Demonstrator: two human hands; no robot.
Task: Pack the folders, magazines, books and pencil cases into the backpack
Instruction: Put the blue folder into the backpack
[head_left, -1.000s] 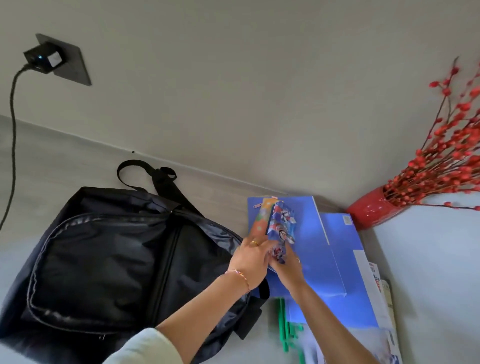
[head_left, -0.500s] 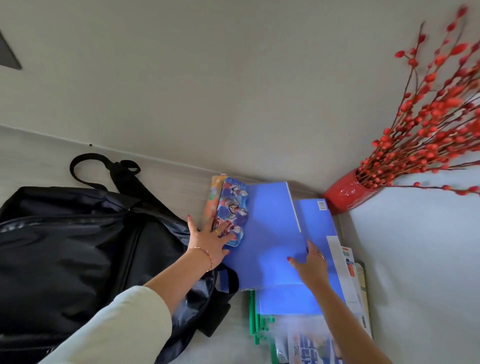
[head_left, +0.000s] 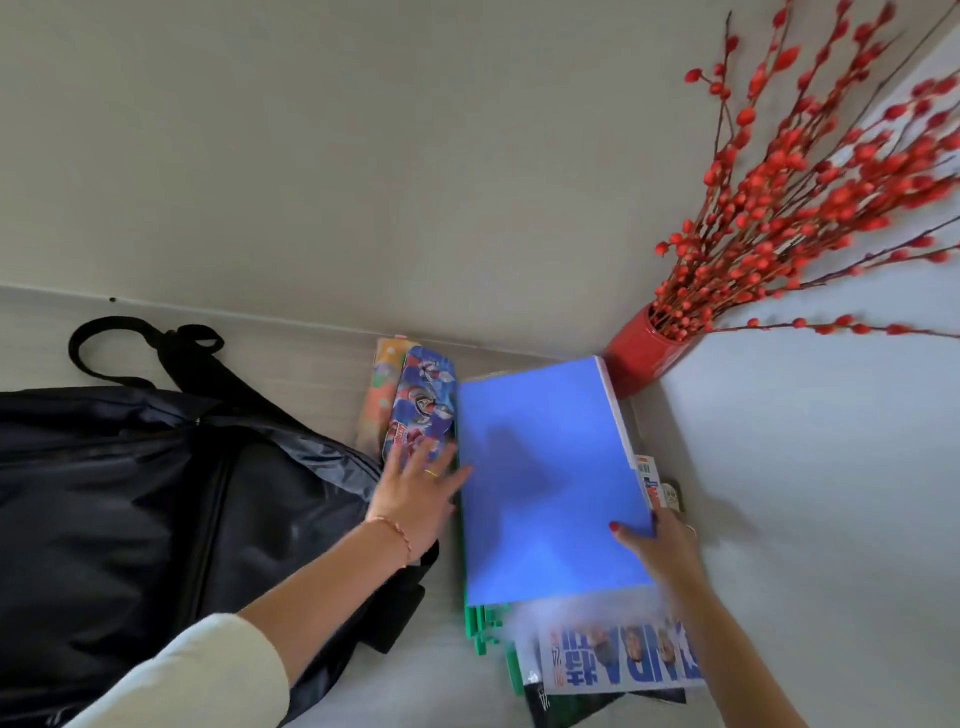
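Note:
A black backpack (head_left: 156, 509) lies flat on the left of the pale table, its zip closed as far as I can see. Two pencil cases lie between it and the stack: a blue cartoon one (head_left: 423, 410) and an orange one (head_left: 382, 395) behind it. My left hand (head_left: 421, 499) hovers open over the blue case's near end, fingers spread. My right hand (head_left: 660, 545) grips the near right corner of the top blue folder (head_left: 545, 478). Under that folder lie green folders (head_left: 480, 623) and a magazine (head_left: 618, 660).
A red vase (head_left: 641, 353) with red berry branches (head_left: 810, 197) stands in the back right corner, close to the folder's far corner. The wall runs along the back of the table. The backpack's top handle (head_left: 130, 338) loops toward the wall.
Both hands let go of the pencil cases, which now lie beside the backpack. My right hand has shifted to the top blue folder and taken its corner; the folder has moved right.

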